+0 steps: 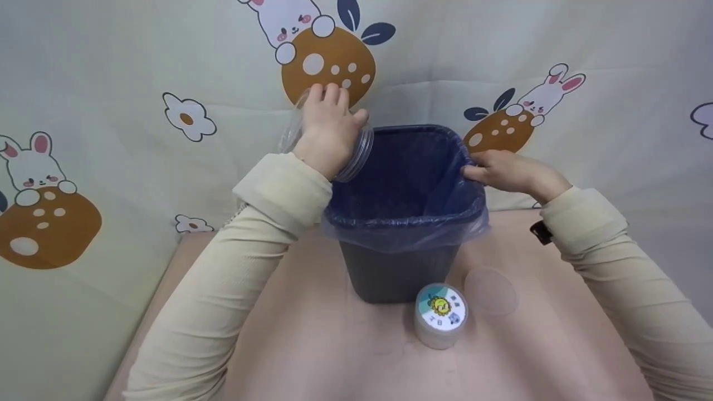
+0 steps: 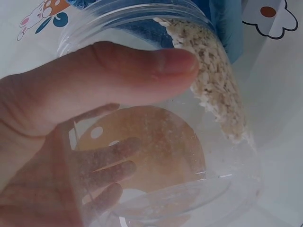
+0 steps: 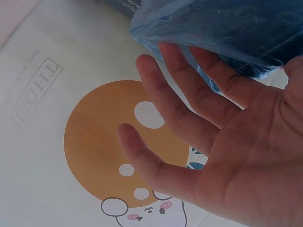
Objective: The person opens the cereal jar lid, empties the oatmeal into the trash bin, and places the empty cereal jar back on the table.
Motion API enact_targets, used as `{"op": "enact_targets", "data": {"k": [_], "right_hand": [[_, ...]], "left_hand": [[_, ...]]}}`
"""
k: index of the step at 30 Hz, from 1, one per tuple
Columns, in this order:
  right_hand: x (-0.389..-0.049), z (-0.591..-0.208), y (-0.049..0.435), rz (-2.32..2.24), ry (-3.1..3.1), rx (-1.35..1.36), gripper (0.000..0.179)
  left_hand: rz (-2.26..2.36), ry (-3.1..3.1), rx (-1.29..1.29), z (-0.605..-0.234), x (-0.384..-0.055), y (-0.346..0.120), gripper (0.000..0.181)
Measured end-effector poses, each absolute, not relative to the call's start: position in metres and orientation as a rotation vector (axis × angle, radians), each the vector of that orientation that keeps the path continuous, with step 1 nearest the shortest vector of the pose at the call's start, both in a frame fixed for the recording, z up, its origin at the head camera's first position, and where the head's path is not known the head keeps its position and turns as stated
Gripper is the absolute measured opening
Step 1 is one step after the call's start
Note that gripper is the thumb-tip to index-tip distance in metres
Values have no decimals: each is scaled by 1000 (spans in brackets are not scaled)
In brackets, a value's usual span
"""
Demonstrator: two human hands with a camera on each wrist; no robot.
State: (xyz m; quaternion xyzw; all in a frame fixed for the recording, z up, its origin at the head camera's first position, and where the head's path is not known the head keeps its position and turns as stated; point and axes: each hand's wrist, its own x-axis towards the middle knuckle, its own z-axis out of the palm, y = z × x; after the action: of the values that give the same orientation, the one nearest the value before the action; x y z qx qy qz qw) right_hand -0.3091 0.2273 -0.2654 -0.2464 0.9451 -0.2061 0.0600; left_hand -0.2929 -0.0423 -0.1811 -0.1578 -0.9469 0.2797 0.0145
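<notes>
My left hand (image 1: 330, 128) grips a clear plastic jar (image 1: 365, 149), tilted with its threaded mouth toward the grey trash bin (image 1: 396, 274). In the left wrist view, beige flakes (image 2: 215, 78) lie along one side inside the jar, and the thumb presses across its wall. A blue plastic liner (image 1: 390, 236) covers the bin's inside and folds over the rim. On the bin's right rim, my right hand (image 1: 515, 172) holds the edge, thumb at the top and fingers outside. The right wrist view shows some fingertips touching the liner, others spread away from it.
A small round tub (image 1: 440, 334) with a cartoon label on its lid stands in front of the bin. Beside it lies a translucent disc (image 1: 491, 291). Pink covering spreads over the table (image 1: 312, 345); a rabbit-print cloth (image 1: 128, 72) hangs close behind.
</notes>
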Motion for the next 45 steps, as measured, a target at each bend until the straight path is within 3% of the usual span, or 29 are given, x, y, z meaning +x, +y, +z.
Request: {"op": "enact_targets", "data": {"k": [45], "right_hand": [[-309, -266, 226, -637, 2852, -704, 28]], "left_hand": [[921, -2945, -472, -184, -295, -36, 40]]}}
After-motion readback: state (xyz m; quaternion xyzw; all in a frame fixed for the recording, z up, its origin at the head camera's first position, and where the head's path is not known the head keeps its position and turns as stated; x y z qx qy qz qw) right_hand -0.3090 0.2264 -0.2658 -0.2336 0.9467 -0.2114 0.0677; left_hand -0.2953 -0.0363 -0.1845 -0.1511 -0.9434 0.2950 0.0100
